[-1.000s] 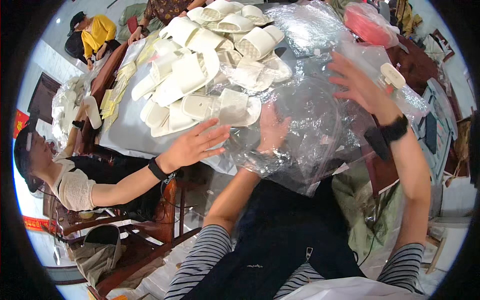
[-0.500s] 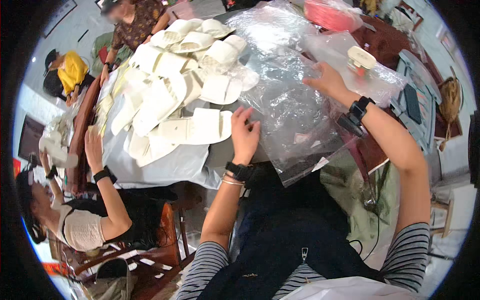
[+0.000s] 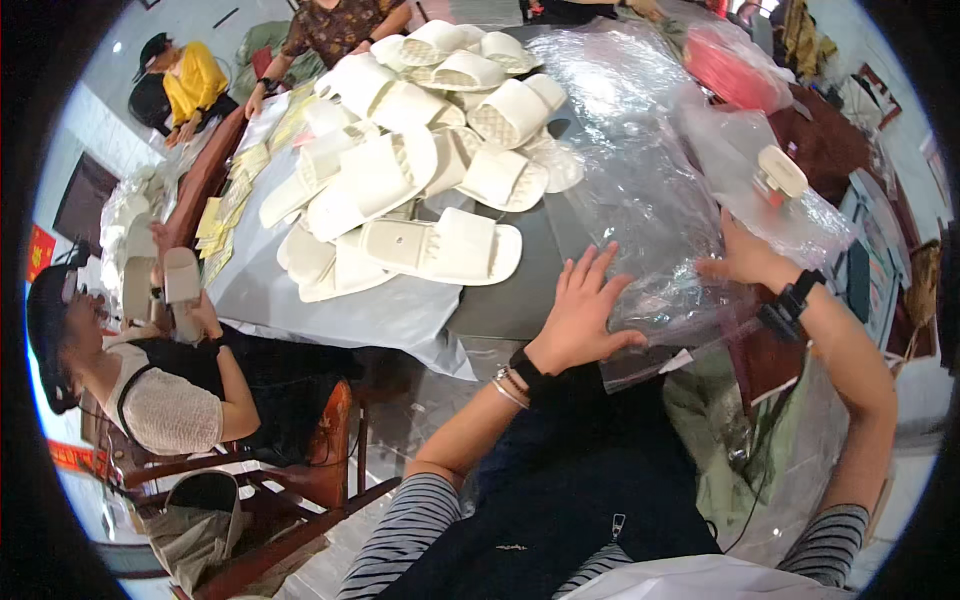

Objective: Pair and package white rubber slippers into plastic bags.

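Since a moment ago my left hand (image 3: 583,318) has slid off the pile's edge and now lies flat on the clear bags (image 3: 640,200), fingers spread wide, palm pressing the plastic to the table (image 3: 520,300). My right hand (image 3: 742,262) has dropped lower and nearer, its fingers curled into the film at the right side of the heap; I cannot tell how much plastic it pinches, since the folds hide the fingertips. I judge that I am now holding the stack still and feeling for a single bag, not reaching for footwear. The bags lie directly under both hands, crumpled and shiny, running up and away from me toward the far end of the table. The slippers (image 3: 440,248), white and heaped, sit to the left of my left hand, the nearest pair close by but not touching it. One wrapped slipper (image 3: 780,172) rests inside plastic just above my right hand. At my left a seated person (image 3: 160,390) holds up two more slippers, well apart from my hands.
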The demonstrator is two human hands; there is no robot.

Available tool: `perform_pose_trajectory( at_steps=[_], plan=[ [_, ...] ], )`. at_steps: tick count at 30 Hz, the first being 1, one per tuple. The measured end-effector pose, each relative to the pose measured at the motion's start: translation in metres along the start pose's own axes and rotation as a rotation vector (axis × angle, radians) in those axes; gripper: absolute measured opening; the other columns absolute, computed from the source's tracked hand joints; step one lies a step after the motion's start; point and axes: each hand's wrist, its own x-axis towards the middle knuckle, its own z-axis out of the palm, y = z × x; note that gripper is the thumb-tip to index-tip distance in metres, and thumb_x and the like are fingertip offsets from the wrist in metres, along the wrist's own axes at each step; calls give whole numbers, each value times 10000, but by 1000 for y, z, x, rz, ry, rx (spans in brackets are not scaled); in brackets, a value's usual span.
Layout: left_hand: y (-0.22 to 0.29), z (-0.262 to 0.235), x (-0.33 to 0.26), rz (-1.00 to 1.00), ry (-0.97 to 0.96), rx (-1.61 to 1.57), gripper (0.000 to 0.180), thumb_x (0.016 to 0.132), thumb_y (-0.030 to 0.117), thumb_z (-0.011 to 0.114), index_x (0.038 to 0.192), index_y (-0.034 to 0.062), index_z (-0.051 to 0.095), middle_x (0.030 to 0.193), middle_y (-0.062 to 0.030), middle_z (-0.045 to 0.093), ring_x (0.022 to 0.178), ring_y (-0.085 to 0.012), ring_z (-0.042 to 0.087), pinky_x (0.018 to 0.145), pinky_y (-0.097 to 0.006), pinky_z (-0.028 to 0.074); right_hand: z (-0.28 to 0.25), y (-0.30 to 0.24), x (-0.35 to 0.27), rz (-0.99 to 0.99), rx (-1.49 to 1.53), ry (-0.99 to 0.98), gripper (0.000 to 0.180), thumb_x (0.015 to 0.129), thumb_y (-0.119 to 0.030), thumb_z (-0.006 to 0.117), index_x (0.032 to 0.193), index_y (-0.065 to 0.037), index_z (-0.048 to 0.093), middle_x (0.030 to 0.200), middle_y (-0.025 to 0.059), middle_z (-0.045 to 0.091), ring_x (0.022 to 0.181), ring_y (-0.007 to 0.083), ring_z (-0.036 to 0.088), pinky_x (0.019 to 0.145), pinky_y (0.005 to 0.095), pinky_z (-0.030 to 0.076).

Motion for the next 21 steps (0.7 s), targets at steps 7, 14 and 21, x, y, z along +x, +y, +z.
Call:
perform_pose_trajectory(
  at_steps=[7,14,21],
  plan=[
    [-12,12,-3,-8,96,-22,577,823,402,714,1249,51,544,1478,-263,345,1366,-467,325,1126,-588,251,-86,-121,61,-602,-82,198,529,783,-356,773,1132,16,634,947,158,679,876,318,651,799,404,510],
    [-15,18,-6,13,149,-25,561,834,392,688,1239,28,553,1412,-270,406,1337,-467,355,1114,-573,278,-60,-353,162,-585,814,-29,711,838,-369,744,1404,-51,454,1060,109,681,909,184,636,749,318,533],
    [-19,18,-7,-22,122,-76,630,821,379,682,1311,20,516,1398,-264,411,1353,-451,316,1137,-571,228,-48,-452,175,-337,1101,-362,1039,706,-287,876,1494,-118,220,1283,73,518,994,174,569,643,279,533]
  ],
)
